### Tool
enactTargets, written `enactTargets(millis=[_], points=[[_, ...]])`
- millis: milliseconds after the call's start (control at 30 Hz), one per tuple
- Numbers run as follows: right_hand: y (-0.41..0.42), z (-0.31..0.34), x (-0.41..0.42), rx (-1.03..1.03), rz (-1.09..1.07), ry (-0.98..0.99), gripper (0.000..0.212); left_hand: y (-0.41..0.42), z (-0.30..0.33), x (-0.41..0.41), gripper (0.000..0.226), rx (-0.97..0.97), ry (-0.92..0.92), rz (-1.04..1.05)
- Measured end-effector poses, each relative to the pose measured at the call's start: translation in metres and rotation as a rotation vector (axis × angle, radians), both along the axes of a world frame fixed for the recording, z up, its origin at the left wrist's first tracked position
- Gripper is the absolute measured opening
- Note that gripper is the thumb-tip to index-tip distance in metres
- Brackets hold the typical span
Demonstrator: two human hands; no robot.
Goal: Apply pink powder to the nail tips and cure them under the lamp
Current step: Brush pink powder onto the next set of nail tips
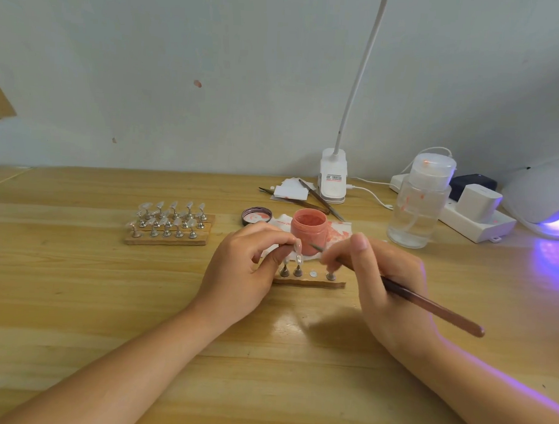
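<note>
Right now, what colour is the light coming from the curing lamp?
Purple-violet, glowing from the curing lamp opening and spilling onto the table; the head view shows it at the right edge.

The curing lamp (pixel 541 197) is cut off at the right edge; the brush (pixel 434 306) tip is hidden by fingers.

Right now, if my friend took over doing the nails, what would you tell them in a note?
Left hand: pinches a nail tip on its stand, lifted just above the small wooden strip.
Right hand: holds the brush, its tip near that nail tip.
Pink powder jar stands open behind the hands, its lid to its left.
The strip holds a few stands and one bare spot.
The bigger rack of nail tips on the left looks uncoated, though I cannot be sure.
The curing lamp glows purple at far right; I can't see inside it.
Left: powder the tips, then cure them.
</note>
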State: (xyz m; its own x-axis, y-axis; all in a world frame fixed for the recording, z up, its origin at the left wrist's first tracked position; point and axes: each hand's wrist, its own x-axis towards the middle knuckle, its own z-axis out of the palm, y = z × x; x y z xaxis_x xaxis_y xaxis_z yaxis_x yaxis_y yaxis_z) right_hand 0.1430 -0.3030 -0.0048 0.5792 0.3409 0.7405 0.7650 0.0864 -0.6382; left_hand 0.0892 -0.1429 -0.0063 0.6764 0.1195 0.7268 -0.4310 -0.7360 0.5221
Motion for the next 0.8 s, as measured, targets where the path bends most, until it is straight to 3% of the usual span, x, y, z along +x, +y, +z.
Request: enactTargets(millis=[167,300,433,800], points=[[0.0003,-0.001,-0.0022,-0.023,0.035,0.073,0.048,0.0012,0.0,-0.0002,0.022,-0.052,-0.007,-0.014],[0.0012,0.0011,-0.0021,-0.011,-0.006,0.024,0.042,0.0021,-0.001,0.0,0.024,-0.065,-0.014,-0.018],[0.0002,0.0017,-0.0041,0.014,0.069,0.143,0.045,0.0016,-0.0003,-0.0004,0.026,-0.078,-0.013,-0.005],[0.0019,0.0025,-0.0038,0.029,0.017,0.078,0.046,0.001,0.0003,-0.0007,0.027,-0.086,0.003,0.01]])
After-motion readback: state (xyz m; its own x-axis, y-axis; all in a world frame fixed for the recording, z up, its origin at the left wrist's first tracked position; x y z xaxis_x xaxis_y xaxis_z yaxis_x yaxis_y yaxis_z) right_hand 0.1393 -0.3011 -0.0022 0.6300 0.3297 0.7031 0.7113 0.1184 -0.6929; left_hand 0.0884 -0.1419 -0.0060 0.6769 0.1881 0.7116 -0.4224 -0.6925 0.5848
